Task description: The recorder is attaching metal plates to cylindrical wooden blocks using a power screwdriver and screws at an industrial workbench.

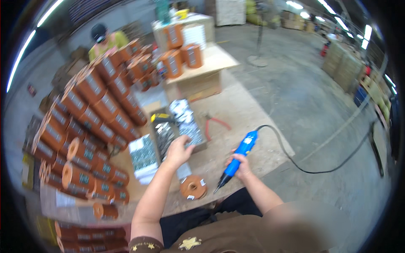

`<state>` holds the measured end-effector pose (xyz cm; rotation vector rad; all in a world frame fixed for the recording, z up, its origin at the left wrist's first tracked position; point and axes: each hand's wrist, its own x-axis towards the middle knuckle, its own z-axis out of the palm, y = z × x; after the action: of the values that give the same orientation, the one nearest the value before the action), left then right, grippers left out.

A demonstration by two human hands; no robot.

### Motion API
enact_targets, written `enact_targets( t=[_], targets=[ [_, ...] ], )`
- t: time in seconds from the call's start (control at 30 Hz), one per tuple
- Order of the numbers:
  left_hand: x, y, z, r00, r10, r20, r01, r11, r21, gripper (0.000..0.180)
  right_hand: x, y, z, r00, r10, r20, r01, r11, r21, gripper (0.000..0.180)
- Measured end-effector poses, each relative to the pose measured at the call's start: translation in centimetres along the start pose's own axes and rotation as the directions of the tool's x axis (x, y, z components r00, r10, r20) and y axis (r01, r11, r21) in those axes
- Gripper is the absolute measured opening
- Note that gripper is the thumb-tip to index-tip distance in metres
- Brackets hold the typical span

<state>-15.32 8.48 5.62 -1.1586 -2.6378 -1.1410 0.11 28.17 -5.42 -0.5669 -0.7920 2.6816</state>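
Note:
My right hand (241,166) is wrapped round a blue corded electric screwdriver (244,148), its black nose and thin bit slanting down to the left. My left hand (179,150) hovers over the divided metal parts tray, thumb and forefinger apart; its other fingers are partly hidden. Small shiny metal pieces (165,137) fill one section, and silvery packets or parts (185,122) the other. Just below the bit's left side, a round orange-brown piece (193,187) stands on the table with a centre hole and small pale fittings on its top.
Red-handled pliers (217,123) lie beyond the tray, near a yellow-and-black tool (162,117). Stacked orange-brown cylinders (99,97) crowd the left. A stack of greenish-white sheets (143,156) lies beside the tray. The black cord (312,172) loops right. Behind the stacks is another person (107,42).

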Motion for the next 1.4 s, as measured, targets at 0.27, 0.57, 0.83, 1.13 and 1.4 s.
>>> enact_targets(
  t=[0.27,0.57,0.83,1.13,1.4],
  targets=[
    [6.5,-3.7,5.7,0.984,-0.113,0.136,0.080,0.971,0.226,0.014,0.0,-0.1,0.1,1.000,0.024,0.010,-0.024,1.000,0.017,0.036],
    [7.5,-5.6,6.6,0.910,-0.218,0.352,0.096,0.938,0.332,0.017,0.1,-0.5,0.3,1.000,-0.001,0.017,0.000,1.000,0.023,0.036],
    [6.8,-6.3,7.1,0.957,-0.132,0.257,0.059,0.960,0.274,0.010,-0.1,-0.5,0.1,0.999,0.021,0.037,-0.022,0.999,0.045,0.034],
    [6.3,-4.8,6.5,0.978,-0.119,0.173,0.073,0.965,0.252,0.012,0.0,-0.3,0.3,1.000,0.010,0.021,-0.010,0.999,0.032,0.034],
    [6.6,-3.1,5.8,0.993,-0.115,0.033,0.108,0.979,0.176,0.015,0.0,-0.5,0.3,1.000,0.004,0.030,-0.005,0.999,0.032,0.034]
  ],
)
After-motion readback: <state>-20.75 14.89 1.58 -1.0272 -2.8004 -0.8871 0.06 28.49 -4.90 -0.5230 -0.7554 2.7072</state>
